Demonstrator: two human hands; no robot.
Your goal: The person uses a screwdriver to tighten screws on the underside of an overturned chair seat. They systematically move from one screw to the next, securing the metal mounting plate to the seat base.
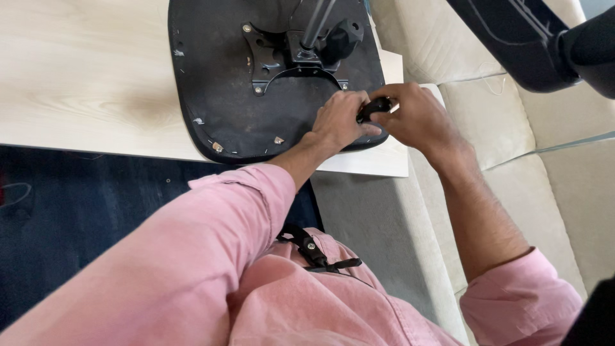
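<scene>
Both hands meet at the desk's point(77, 77) near right corner: left hand point(341, 122) and right hand point(416, 115), fingers wrapped round a black handle point(373, 107) on the upturned seat base point(211, 96), bracket point(282, 61) already bolted on

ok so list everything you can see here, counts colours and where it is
seat base: 1, black, upside down on the table
metal bracket: 1, black, bolted to the middle of the seat base
knob: 1, black, beside the bracket
rod: 1, grey, rising from the bracket
table: 1, light wood, upper left
sofa: 1, beige, right
carpet: 1, dark blue, lower left
tool handle: 1, black, at the seat edge between both hands
left hand: 1, on the handle
right hand: 1, on the handle
sleeves: 2, pink
</scene>
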